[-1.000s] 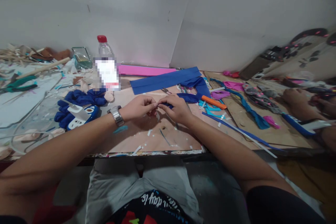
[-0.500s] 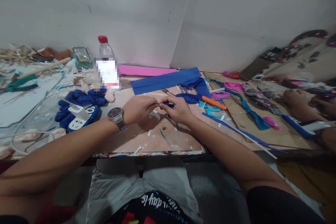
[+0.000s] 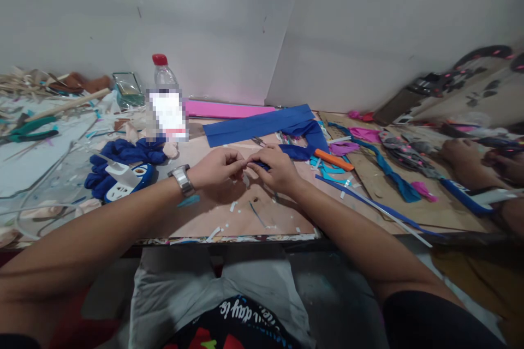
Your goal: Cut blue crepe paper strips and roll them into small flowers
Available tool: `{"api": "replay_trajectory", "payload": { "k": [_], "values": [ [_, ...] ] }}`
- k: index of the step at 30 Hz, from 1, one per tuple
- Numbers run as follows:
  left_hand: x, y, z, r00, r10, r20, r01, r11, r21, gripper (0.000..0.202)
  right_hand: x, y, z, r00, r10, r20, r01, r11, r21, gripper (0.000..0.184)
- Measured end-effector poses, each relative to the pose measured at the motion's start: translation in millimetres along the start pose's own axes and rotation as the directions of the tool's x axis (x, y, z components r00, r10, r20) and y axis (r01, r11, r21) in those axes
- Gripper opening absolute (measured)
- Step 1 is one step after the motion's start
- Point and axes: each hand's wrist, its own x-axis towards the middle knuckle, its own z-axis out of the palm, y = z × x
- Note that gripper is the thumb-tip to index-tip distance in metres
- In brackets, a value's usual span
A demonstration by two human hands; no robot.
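Note:
Over the middle of the table, my left hand (image 3: 219, 169), wearing a metal watch (image 3: 183, 180), is closed in a pinch, its fingertips meeting those of my right hand. Whatever lies between the left fingertips is too small to make out. My right hand (image 3: 276, 168) is closed around a dark blue fabric strip (image 3: 260, 164), of which a little shows under the fingers. Behind that hand a blue cloth band (image 3: 297, 151) curves back to a wide flat part (image 3: 256, 124). A pair of scissors (image 3: 258, 142) lies just beyond the hands.
An orange-handled cutter (image 3: 333, 160) lies right of my hands. To the left are a power socket (image 3: 130, 182), bunched blue fabric (image 3: 123, 154), a red-capped bottle (image 3: 164, 71) and green-handled pliers (image 3: 35, 130). Another person's hand (image 3: 462, 155) is at the far right.
My left wrist has turned, so the watch face no longer shows. More of the dark blue strip appears under my right fingers. A small blue-green scrap now shows beside the left wrist.

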Motion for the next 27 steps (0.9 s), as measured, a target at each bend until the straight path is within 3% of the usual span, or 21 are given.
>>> {"api": "replay_trajectory", "payload": {
  "k": [2, 4, 7, 9, 12, 15, 18, 20, 22, 24, 27],
  "values": [
    [-2.1, 2.0, -0.2, 0.990, 0.117, -0.075, -0.088, 0.946, 0.313, 0.031, -0.1, -0.5, 1.1, 0.998, 0.064, -0.009, -0.063, 0.997, 0.052, 0.011],
    [-3.4, 1.5, -0.9, 0.974, 0.215, -0.068, -0.139, 0.809, 0.572, 0.028, 0.1, -1.0, 2.1, 0.989, 0.146, 0.003, -0.145, 0.980, 0.137, 0.009],
    [-4.5, -1.2, -2.7, 0.958, 0.287, 0.017, -0.205, 0.638, 0.742, 0.032, 1.0, -1.7, 2.3, 0.967, 0.250, 0.050, -0.254, 0.928, 0.271, 0.011],
    [-5.2, -1.4, -3.5, 0.947, 0.320, 0.020, -0.224, 0.615, 0.756, 0.034, 1.4, -2.0, 1.7, 0.958, 0.281, 0.063, -0.286, 0.904, 0.317, 0.013],
    [-5.3, 1.3, -2.6, 0.946, 0.313, -0.082, -0.192, 0.747, 0.637, 0.036, 0.8, -2.5, 1.2, 0.968, 0.250, 0.018, -0.244, 0.923, 0.296, 0.014],
    [-3.1, 2.9, -0.2, 0.988, 0.138, -0.071, -0.117, 0.964, 0.240, 0.045, -0.5, -2.3, 1.6, 0.989, 0.142, -0.048, -0.131, 0.974, 0.183, 0.012],
    [0.2, 1.0, 1.2, 0.996, -0.024, 0.089, 0.039, 0.985, -0.166, 0.047, -1.0, -2.0, 1.6, 0.997, 0.057, -0.060, -0.052, 0.995, 0.082, 0.011],
    [1.0, -0.4, 1.2, 0.992, -0.057, 0.111, 0.083, 0.966, -0.244, 0.044, -0.7, -2.3, 1.1, 0.998, 0.033, -0.056, -0.030, 0.998, 0.060, 0.011],
    [0.3, -1.2, 0.6, 0.999, -0.023, 0.040, 0.028, 0.992, -0.125, 0.042, -0.2, -2.9, 0.3, 0.998, 0.041, -0.050, -0.038, 0.996, 0.076, 0.011],
    [-1.5, -2.2, -0.3, 0.994, 0.090, -0.068, -0.076, 0.981, 0.177, 0.038, 0.3, -3.8, -0.2, 0.995, 0.097, -0.026, -0.093, 0.987, 0.131, 0.011],
    [-3.9, -3.9, -1.7, 0.959, 0.278, -0.058, -0.195, 0.794, 0.576, 0.033, 0.5, -4.8, 0.0, 0.981, 0.192, 0.025, -0.193, 0.955, 0.227, 0.011]
  ]
}}
